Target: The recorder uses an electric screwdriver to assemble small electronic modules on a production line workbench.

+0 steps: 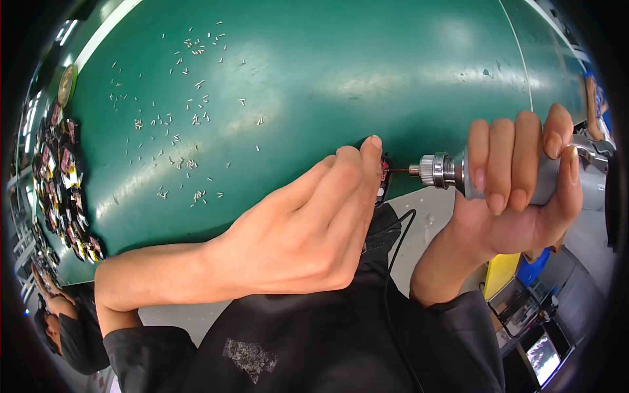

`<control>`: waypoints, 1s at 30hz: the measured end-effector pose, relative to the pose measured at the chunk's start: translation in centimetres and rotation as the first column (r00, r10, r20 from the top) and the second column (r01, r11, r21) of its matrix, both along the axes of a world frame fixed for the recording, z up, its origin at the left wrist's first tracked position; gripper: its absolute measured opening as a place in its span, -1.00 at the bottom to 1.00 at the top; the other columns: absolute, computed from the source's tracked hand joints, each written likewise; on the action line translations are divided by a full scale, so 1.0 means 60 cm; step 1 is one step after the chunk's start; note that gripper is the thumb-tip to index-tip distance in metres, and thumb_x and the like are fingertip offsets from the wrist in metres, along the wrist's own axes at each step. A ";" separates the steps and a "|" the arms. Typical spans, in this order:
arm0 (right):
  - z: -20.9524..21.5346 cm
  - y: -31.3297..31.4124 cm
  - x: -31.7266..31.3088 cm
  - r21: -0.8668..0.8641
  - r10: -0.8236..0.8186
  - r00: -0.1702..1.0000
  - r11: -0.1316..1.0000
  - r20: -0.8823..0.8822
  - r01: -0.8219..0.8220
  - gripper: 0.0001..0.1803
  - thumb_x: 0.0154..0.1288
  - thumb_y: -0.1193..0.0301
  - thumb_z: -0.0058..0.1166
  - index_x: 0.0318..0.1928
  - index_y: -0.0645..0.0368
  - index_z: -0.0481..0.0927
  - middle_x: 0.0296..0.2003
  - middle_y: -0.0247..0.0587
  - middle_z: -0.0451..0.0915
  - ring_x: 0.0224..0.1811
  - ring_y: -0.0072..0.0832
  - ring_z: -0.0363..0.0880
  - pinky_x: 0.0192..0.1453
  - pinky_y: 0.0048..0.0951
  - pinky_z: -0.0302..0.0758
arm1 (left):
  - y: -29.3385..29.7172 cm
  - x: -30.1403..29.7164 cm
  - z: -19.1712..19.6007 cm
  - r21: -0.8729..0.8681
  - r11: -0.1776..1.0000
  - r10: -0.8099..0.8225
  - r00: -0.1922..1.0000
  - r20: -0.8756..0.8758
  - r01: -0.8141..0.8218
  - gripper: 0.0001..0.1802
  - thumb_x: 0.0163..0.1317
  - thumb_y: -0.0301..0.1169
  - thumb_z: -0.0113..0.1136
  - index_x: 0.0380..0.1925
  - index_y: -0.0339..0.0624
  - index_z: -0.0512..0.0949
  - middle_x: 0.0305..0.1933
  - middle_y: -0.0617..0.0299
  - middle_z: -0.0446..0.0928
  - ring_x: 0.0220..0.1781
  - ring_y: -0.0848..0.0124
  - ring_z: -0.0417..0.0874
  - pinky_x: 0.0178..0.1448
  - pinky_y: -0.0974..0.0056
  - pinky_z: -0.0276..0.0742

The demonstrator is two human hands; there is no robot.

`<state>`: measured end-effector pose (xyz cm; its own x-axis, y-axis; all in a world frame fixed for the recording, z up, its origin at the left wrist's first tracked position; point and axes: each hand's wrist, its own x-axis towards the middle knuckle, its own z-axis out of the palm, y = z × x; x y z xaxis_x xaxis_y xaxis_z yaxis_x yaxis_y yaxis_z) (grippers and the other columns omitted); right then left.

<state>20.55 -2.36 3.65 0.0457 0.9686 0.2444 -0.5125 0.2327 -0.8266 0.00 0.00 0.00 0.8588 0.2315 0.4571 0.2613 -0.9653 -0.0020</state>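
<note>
My right hand (517,177) is wrapped round a grey electric screwdriver (544,187) with a silver collar, held level and pointing left. Its thin bit reaches a small black part (384,180) with some red on it. My left hand (308,223) closes on that part from the left, at the near edge of the green table. Much of the part is hidden behind the fingers. Many small silver screws (195,120) lie scattered over the table's left half, beyond my left forearm.
A heap of black parts with red, white and yellow bits (62,177) lines the table's left edge, beside a round roll (67,85). A black cable (391,262) hangs down by my body. Another person (62,327) is at the lower left. A lit screen (542,359) stands lower right.
</note>
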 end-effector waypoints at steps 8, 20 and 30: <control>-0.002 0.002 0.002 -0.018 -0.006 0.997 1.000 -0.079 0.004 -0.87 0.37 0.36 -0.17 -0.26 0.15 0.30 -0.72 -0.45 0.25 -0.72 -0.63 0.21 -0.45 -0.49 0.23 | -0.004 -0.001 -0.003 -0.022 1.000 -0.010 1.000 0.008 0.010 -0.69 -0.20 -0.57 0.22 -0.38 -0.59 0.60 -0.13 -0.23 0.60 -0.25 0.18 0.57 -0.24 0.31 0.62; -0.005 0.006 0.004 -0.010 -0.033 0.995 0.999 -0.096 0.033 -0.87 0.35 0.36 -0.15 -0.27 0.15 0.31 -0.73 -0.45 0.25 -0.72 -0.64 0.20 -0.46 -0.50 0.22 | 0.001 0.002 -0.010 0.011 1.000 -0.012 0.998 0.059 0.012 -0.68 -0.23 -0.58 0.22 -0.39 -0.61 0.60 -0.15 -0.25 0.60 -0.27 0.18 0.58 -0.27 0.31 0.61; 0.007 0.007 -0.002 -0.018 0.004 1.000 1.000 0.000 -0.004 -0.86 0.35 0.34 -0.17 -0.30 0.13 0.29 -0.74 -0.47 0.23 -0.75 -0.65 0.17 -0.47 -0.51 0.24 | -0.002 0.000 -0.005 -0.045 0.999 -0.018 0.999 0.035 0.019 -0.67 -0.23 -0.58 0.22 -0.39 -0.61 0.59 -0.15 -0.25 0.60 -0.26 0.17 0.57 -0.26 0.29 0.61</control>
<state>20.42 -1.91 4.08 0.0414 0.9731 0.2267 -0.5130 0.2154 -0.8309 -0.02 -0.10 -0.30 0.8468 0.2365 0.4765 0.2423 -0.9689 0.0504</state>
